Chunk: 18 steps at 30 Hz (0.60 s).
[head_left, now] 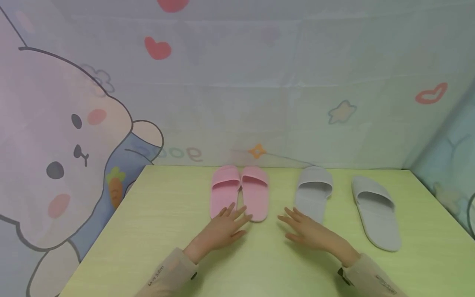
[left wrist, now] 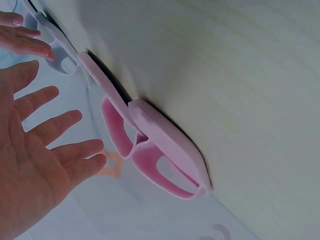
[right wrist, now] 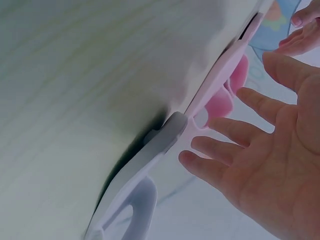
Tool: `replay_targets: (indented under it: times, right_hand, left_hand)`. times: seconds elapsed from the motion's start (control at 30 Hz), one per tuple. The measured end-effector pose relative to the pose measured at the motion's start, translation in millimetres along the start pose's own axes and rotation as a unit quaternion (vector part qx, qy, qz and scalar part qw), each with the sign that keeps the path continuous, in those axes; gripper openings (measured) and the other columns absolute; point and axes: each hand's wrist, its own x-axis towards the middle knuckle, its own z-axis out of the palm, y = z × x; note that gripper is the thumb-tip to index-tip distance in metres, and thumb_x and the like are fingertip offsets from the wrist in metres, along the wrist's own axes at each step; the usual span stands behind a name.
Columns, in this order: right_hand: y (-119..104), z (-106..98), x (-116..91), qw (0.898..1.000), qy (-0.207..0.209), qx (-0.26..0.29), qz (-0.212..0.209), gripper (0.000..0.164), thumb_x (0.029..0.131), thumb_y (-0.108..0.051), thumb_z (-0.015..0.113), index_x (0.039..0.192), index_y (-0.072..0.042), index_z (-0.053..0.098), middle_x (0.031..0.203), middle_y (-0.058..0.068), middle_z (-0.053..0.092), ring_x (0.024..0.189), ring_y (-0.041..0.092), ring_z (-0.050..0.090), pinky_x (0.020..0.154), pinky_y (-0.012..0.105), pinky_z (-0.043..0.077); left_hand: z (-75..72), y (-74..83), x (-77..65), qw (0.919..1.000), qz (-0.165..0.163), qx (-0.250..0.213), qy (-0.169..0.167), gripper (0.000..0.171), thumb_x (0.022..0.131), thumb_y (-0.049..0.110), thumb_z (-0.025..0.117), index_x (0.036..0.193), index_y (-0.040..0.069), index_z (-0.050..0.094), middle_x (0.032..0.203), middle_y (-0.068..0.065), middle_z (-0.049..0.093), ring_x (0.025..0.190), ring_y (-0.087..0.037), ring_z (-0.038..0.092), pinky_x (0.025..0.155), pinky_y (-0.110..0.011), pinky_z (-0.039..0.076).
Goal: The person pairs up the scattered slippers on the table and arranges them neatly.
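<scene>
Two pink slippers lie side by side at the back of the table, a left one (head_left: 223, 198) and a right one (head_left: 255, 198), their toe ends by the wall. My left hand (head_left: 222, 229) hovers with spread fingers at their heel ends, overlapping them in the head view. To the right lies one grey slipper (head_left: 312, 198), its heel partly hidden behind my right hand (head_left: 309, 231), which is also spread and holds nothing. Farther right, a second grey slipper (head_left: 378, 218) sits turned at an angle, apart from the first. In the left wrist view the pink slippers (left wrist: 170, 145) stay beyond the fingertips.
The yellow-green table (head_left: 156, 231) ends at a cloth backdrop (head_left: 237, 103) printed with hearts, a star and a cartoon animal (head_left: 67, 156). Another patterned cloth (head_left: 456, 165) hangs along the right side. A dark curved thing shows at the far right edge.
</scene>
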Motion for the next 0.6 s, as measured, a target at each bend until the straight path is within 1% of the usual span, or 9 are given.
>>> replay_targets:
  times: [0.1, 0.3, 0.43, 0.6]
  right_hand:
    - [2, -1, -7, 1.0, 0.005, 0.012, 0.003, 0.048, 0.09, -0.023, 0.051, 0.132, -0.003, 0.04, 0.138, 0.03, 0.031, 0.123, 0.052, 0.029, 0.096, 0.06, 0.032]
    - [5, -4, -23, 0.999, 0.014, 0.023, 0.019, 0.049, 0.09, -0.024, 0.052, 0.132, -0.003, 0.04, 0.138, 0.03, 0.031, 0.124, 0.052, 0.028, 0.095, 0.06, 0.033]
    - [7, -8, -33, 0.999, 0.009, 0.032, 0.037, 0.051, 0.09, -0.028, 0.051, 0.133, -0.004, 0.039, 0.139, 0.028, 0.03, 0.125, 0.051, 0.026, 0.096, 0.061, 0.031]
    - [10, -16, -44, 0.996, 0.008, 0.055, 0.064, 0.052, 0.09, -0.031, 0.05, 0.134, -0.005, 0.038, 0.14, 0.028, 0.027, 0.126, 0.052, 0.022, 0.096, 0.063, 0.028]
  left_hand:
    - [-2.4, 4.7, 0.3, 1.0, 0.002, 0.006, -0.002, 0.044, 0.091, 0.035, 0.046, 0.133, 0.021, 0.042, 0.141, -0.009, 0.037, 0.128, -0.041, 0.033, 0.101, -0.049, 0.034]
    - [-8.4, 12.4, 3.2, 1.0, 0.008, -0.001, 0.004, 0.043, 0.091, 0.035, 0.046, 0.132, 0.021, 0.043, 0.141, -0.007, 0.038, 0.126, -0.04, 0.035, 0.101, -0.049, 0.035]
    - [-11.8, 17.0, 5.5, 0.9999, 0.008, -0.008, 0.002, 0.043, 0.092, 0.035, 0.045, 0.133, 0.022, 0.042, 0.142, -0.007, 0.036, 0.128, -0.039, 0.034, 0.103, -0.048, 0.033]
    - [-13.0, 21.5, 6.4, 0.9997, 0.016, -0.009, 0.013, 0.043, 0.092, 0.034, 0.046, 0.133, 0.022, 0.043, 0.141, -0.007, 0.038, 0.127, -0.039, 0.035, 0.102, -0.048, 0.035]
